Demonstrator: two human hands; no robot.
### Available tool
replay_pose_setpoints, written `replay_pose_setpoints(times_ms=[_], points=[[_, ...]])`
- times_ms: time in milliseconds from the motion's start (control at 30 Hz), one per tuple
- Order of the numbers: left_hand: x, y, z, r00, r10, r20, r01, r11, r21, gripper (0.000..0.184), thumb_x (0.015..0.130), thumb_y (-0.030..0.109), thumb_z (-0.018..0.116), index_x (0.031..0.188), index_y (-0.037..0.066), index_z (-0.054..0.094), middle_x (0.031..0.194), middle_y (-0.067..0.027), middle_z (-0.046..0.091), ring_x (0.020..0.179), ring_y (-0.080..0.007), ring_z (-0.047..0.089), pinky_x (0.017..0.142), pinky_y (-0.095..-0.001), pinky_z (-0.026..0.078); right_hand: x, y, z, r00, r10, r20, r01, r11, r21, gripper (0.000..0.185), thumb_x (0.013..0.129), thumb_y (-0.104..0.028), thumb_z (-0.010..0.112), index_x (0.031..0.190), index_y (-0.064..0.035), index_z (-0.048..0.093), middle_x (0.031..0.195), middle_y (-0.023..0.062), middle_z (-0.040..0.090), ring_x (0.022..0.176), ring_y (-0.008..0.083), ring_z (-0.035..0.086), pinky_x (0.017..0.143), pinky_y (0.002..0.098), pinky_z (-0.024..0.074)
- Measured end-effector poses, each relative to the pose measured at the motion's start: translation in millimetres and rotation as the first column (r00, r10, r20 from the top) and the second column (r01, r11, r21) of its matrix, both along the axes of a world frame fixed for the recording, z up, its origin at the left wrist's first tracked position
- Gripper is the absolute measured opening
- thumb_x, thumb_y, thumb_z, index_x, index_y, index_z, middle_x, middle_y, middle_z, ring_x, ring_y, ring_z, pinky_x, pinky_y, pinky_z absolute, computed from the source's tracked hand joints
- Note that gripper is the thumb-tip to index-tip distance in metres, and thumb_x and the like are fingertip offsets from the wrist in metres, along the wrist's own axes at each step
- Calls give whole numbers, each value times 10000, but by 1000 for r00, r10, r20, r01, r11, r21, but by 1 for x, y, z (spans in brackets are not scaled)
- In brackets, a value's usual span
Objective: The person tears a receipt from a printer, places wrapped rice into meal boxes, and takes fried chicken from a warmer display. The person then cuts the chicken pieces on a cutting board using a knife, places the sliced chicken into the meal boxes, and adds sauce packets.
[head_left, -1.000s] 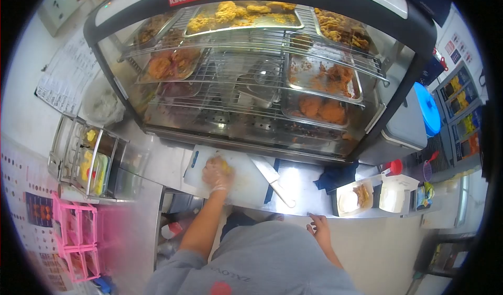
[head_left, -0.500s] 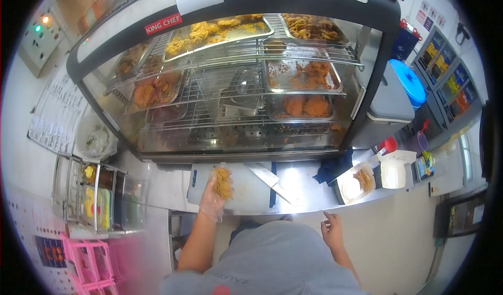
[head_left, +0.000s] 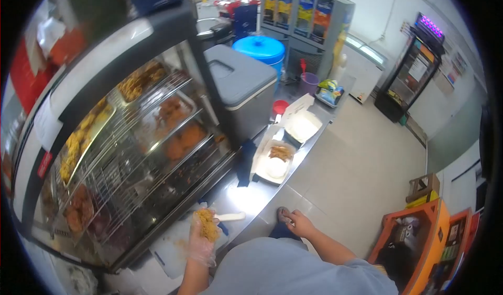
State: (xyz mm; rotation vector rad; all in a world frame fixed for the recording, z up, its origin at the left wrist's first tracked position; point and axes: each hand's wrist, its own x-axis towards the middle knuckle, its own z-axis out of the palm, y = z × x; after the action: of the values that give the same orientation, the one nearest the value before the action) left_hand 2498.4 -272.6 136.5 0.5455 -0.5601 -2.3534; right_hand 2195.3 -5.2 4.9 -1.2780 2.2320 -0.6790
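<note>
My left hand (head_left: 198, 242), in a clear plastic glove, grips a piece of golden fried chicken (head_left: 208, 226) above the white cutting board (head_left: 170, 253). Just right of the chicken shows the white handle of a knife (head_left: 231, 217); its blade is hidden behind the food. My bare right hand (head_left: 296, 224) hangs over the floor beyond the counter's edge, with nothing in its loosely bent fingers. Up the counter lies an open takeaway box (head_left: 259, 165) with rice and a browned piece of food. Behind it stands a second open box (head_left: 304, 124).
A glass-fronted warmer (head_left: 183, 132) with trays of fried chicken lines the counter's left side. Beyond it are a grey cooler box (head_left: 236, 77), a blue-lidded container (head_left: 259, 48) and a purple cup (head_left: 309, 83). An orange cabinet (head_left: 429, 232) stands at right.
My view has swung to the right, bringing the floor, fridge and orange cabinet into sight. My left hand still holds the fried chicken, and my right hand stays free.
</note>
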Motion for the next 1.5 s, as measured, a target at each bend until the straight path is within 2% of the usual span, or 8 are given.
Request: replay_pose_setpoints(times_ms=[133, 267, 400, 667, 933, 1033, 1200, 1500], points=[[-99, 8, 26, 990, -142, -19, 141, 989, -48, 497, 1046, 324, 674, 1478, 144, 506, 1344, -114, 635, 1083, -242, 646, 784, -410, 598, -51, 29, -31, 999, -30, -46, 32, 999, 39, 466, 932, -218, 730, 1391, -162, 666, 1126, 165, 619, 958, 320, 716, 878, 434, 586], [-231, 9, 27, 961, -173, 216, 212, 962, -172, 446, 1075, 381, 611, 1464, 181, 531, 1368, -70, 624, 1125, -233, 645, 809, -388, 568, -124, 59, -36, 989, -140, 41, 136, 987, 89, 447, 927, -224, 737, 1362, -133, 687, 1136, 175, 621, 924, 322, 729, 873, 429, 586], [-389, -4, -2, 953, -214, 213, 246, 959, -139, 510, 1025, 304, 724, 1454, 164, 486, 1290, -68, 625, 1107, -228, 634, 788, -414, 586, -192, 109, -40, 933, -350, 79, 343, 935, 93, 426, 921, -215, 742, 1328, -96, 709, 1157, 193, 632, 904, 316, 737, 874, 427, 586], [-618, -22, -46, 819, -14, 573, 162, 964, -209, 552, 909, 340, 850, 1330, 187, 527, 1125, -5, 582, 946, -162, 582, 676, -362, 505, -286, 217, -37, 808, -584, 81, 569, 808, 152, 439, 912, -220, 756, 1324, -77, 710, 1185, 205, 643, 930, 325, 714, 896, 445, 574], [-666, -25, -82, 815, -6, 579, 122, 979, -162, 393, 954, 222, 779, 1275, 103, 586, 977, -28, 611, 821, -142, 598, 568, -370, 486, -299, 243, -59, 716, -688, 115, 659, 721, 212, 437, 915, -229, 745, 1321, -72, 709, 1179, 197, 658, 874, 309, 722, 867, 438, 579], [-667, -20, -67, 801, -61, 595, 188, 970, -154, 349, 974, 181, 713, 1306, 101, 640, 1141, -20, 669, 1013, -176, 645, 846, -428, 548, -303, 234, -61, 753, -638, 164, 605, 768, 211, 430, 915, -218, 741, 1315, -63, 711, 1171, 207, 662, 864, 307, 724, 856, 428, 582], [-667, -8, -46, 837, -20, 546, 74, 994, -77, 430, 982, 154, 680, 1401, 86, 614, 1384, -83, 628, 1330, -238, 534, 1128, -415, 412, -333, 213, -61, 789, -593, 162, 573, 805, 157, 431, 918, -189, 733, 1324, -47, 707, 1173, 217, 665, 866, 294, 734, 844, 410, 589], [-652, -27, -44, 750, 19, 662, 205, 944, -260, 517, 997, 244, 694, 1466, 77, 553, 1417, -96, 598, 1317, -260, 544, 1106, -456, 429, -369, 202, -35, 733, -659, 168, 652, 751, 99, 409, 928, -168, 730, 1320, -56, 708, 1154, 197, 663, 869, 288, 730, 829, 390, 595]])
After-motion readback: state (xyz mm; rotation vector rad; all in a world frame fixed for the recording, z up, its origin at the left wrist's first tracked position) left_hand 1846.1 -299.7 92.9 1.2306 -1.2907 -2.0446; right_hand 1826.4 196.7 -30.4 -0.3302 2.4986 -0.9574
